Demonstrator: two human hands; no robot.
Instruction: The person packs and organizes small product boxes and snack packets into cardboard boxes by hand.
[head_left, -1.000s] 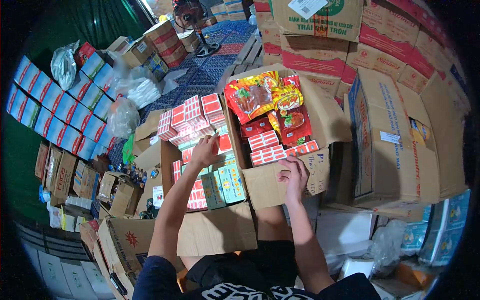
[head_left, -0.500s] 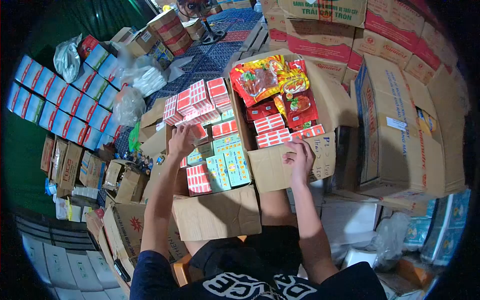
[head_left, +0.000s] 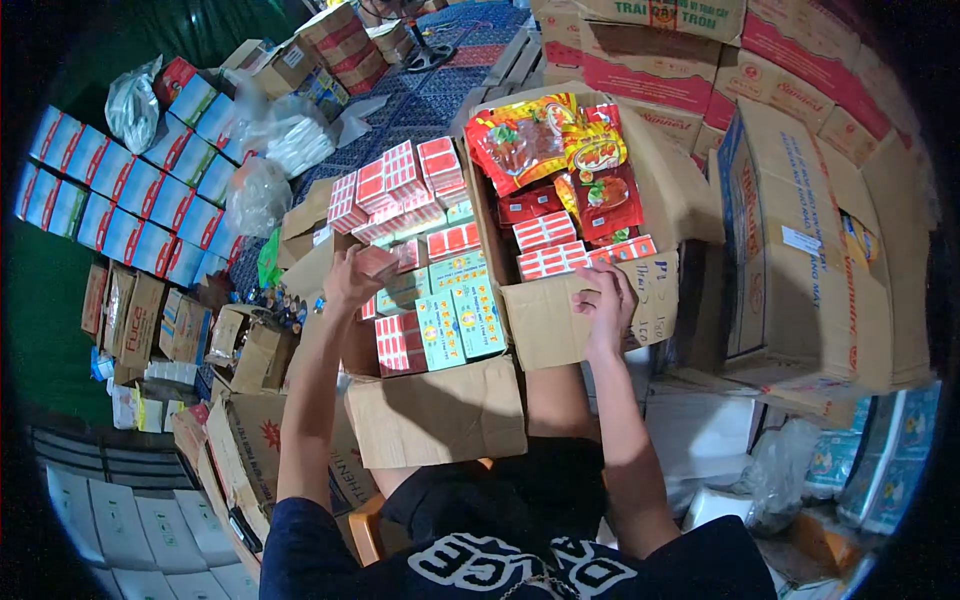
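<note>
My left hand [head_left: 350,280] is closed on a small red box [head_left: 377,263] at the left side of an open carton [head_left: 440,415]. Inside that carton stand red-and-white boxes [head_left: 400,343] and mint-green boxes [head_left: 456,318], with more red-and-white packs piled at its far end. A second carton [head_left: 655,180] adjoins it on the right, holding red and yellow food pouches [head_left: 530,140] above red-and-white packs [head_left: 553,260]. My right hand [head_left: 606,300] rests by this carton's near flap [head_left: 540,325], fingers loosely curled and apart, nothing seen in them.
Large cartons [head_left: 790,250] stand on the right, with stacked cartons [head_left: 650,75] behind. Rows of blue-and-white boxes [head_left: 130,190] and plastic bags [head_left: 258,195] lie on the left. A fan base [head_left: 430,57] stands at the back. An open carton [head_left: 235,450] is at lower left.
My left hand has moved from the middle of the left carton to its left side and taken hold of a red box. The camera view has shifted slightly; my right hand stays by the flap.
</note>
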